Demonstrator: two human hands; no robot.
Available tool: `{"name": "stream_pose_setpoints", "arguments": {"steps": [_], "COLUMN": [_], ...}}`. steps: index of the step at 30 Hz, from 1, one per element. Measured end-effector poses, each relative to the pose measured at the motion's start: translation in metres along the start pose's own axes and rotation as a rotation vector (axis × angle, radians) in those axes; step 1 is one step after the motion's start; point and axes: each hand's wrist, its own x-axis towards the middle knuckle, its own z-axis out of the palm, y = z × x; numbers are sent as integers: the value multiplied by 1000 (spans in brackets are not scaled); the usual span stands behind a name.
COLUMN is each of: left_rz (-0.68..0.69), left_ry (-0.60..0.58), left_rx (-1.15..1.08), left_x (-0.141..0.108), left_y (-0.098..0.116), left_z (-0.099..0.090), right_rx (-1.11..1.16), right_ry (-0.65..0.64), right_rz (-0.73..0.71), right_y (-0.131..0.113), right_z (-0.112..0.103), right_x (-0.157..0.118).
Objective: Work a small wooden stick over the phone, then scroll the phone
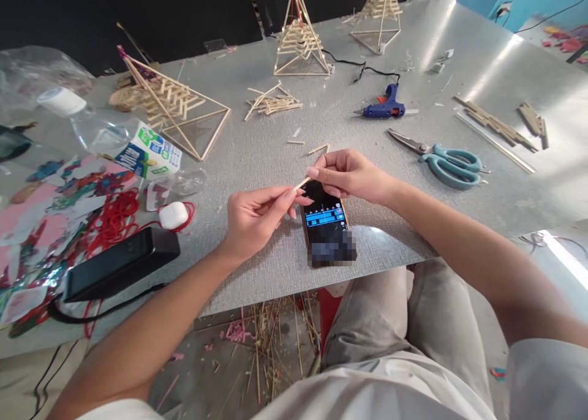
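Note:
A short thin wooden stick (302, 183) is pinched between both hands just above the table's near edge. My left hand (257, 215) holds its lower end between thumb and forefinger. My right hand (351, 175) grips the upper end with its fingertips. Directly under the hands lies a phone (327, 224) with a lit screen. A few loose stick pieces (316, 147) lie just beyond my right hand.
Teal scissors (448, 161) and a blue glue gun (386, 106) lie to the right. Stick pyramids (298, 37) stand at the back, one (177, 105) tipped over at left. A black power bank (117, 264), red string (113, 218) and a plastic bottle (114, 135) crowd the left.

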Motion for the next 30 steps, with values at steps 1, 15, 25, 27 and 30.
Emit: {"name": "stream_pose_setpoints", "arguments": {"steps": [1, 15, 25, 27, 30], "left_rz": [6, -35, -27, -19, -19], "left_ry": [-7, -149, -268, -250, -157], "left_rx": [-3, -127, -44, -50, -57], "left_x": [0, -1, 0, 0, 0], "left_y": [0, 4, 11, 9, 2], "left_z": [0, -5, -5, -5, -5], "right_rx": [1, -43, -8, -8, 12], "right_ry": [-11, -102, -199, -284, -401], "right_rz": [-1, 14, 11, 24, 54], "right_y": [0, -1, -3, -5, -9], "right_z": [0, -2, -4, 1, 11], "right_x": [0, -2, -5, -8, -12]}}
